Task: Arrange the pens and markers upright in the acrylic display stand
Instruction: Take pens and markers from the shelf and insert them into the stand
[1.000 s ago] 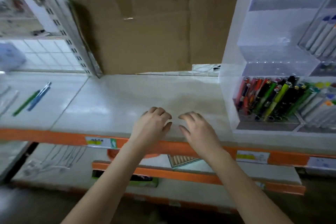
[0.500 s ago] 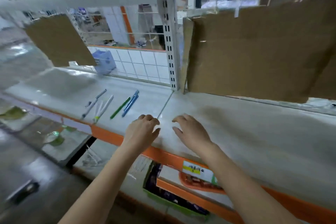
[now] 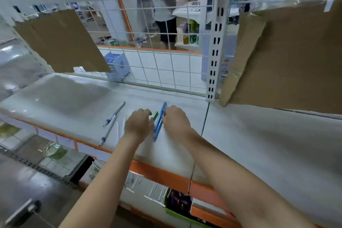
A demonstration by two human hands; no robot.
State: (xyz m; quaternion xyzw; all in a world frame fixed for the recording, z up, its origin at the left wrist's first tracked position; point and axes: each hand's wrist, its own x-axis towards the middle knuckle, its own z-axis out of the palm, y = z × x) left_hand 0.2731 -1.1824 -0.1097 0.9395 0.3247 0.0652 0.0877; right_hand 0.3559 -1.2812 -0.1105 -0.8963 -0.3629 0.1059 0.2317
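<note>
Since a second ago you have turned from the stand, now out of view, to the loose pens. Your left hand (image 3: 137, 125) covers the green pen (image 3: 155, 115); your right hand (image 3: 175, 123) touches the blue pens (image 3: 159, 123) on the shelf (image 3: 74, 102). Whether either grips, I cannot tell. Pickup is beginning.

Single head-worn wide-angle view, looking forward and down onto the white shelf (image 3: 77, 98) from close above its orange front edge. Strong barrel distortion: upright (image 3: 215, 46) and upper shelf rail bow toward the frame edges. Both forearms enter from the bottom, left hand (image 3: 137, 126) and right hand (image 3: 177, 122) near frame centre, at arm's length. Wire grid (image 3: 166, 68) at upper centre gives a view through to the aisle behind. No second view, no overlap.
</note>
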